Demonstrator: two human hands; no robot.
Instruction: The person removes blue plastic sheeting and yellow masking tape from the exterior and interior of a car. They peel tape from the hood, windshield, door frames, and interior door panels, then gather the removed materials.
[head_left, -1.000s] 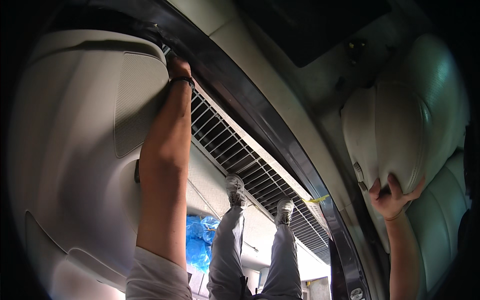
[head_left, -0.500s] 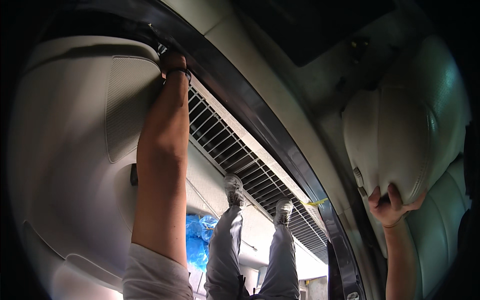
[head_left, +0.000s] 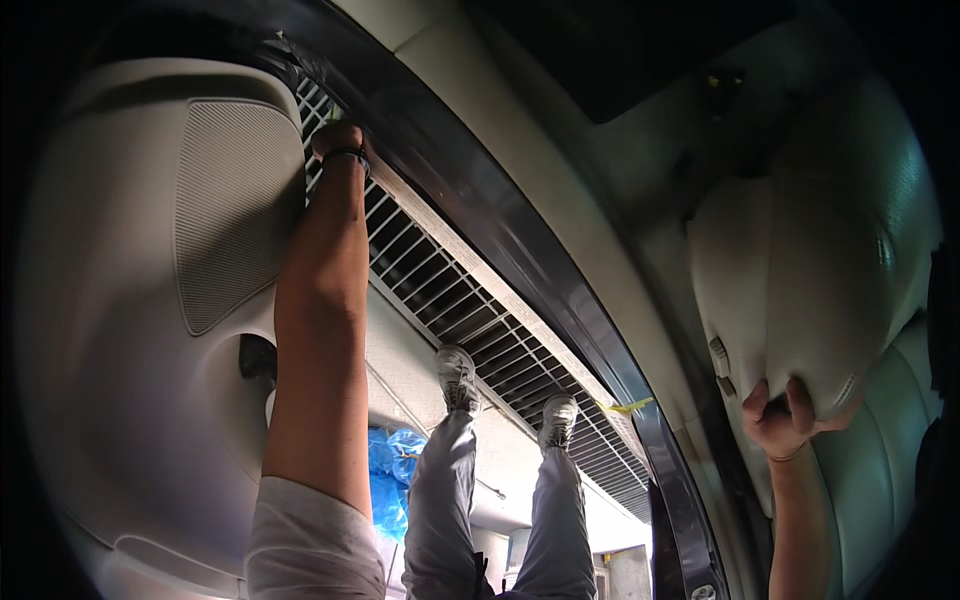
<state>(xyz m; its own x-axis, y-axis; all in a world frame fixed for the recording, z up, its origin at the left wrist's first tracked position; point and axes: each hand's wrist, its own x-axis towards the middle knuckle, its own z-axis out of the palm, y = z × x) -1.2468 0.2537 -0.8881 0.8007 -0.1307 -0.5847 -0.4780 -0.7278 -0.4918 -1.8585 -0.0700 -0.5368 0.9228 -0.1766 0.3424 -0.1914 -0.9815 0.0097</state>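
Note:
My left arm reaches far forward into the gap between an open car door and the dark painted sill. My left hand, a dark band at its wrist, is low beside the sill. Its fingers are hidden beyond the back of the hand, so I cannot tell what they touch. On the right, my right hand grips the lower corner of a pale leather car seat. Two of its fingertips curl against the leather.
A metal floor grating runs below the sill, with my shoes at its edge. Blue plastic sheeting lies left of my legs. A yellow strip sticks out by the sill. A ribbed speaker panel covers part of the door.
The door edge has shifted left, and more grating shows beside my left hand. That hand has come slightly nearer and left. My right hand keeps its hold on the seat.

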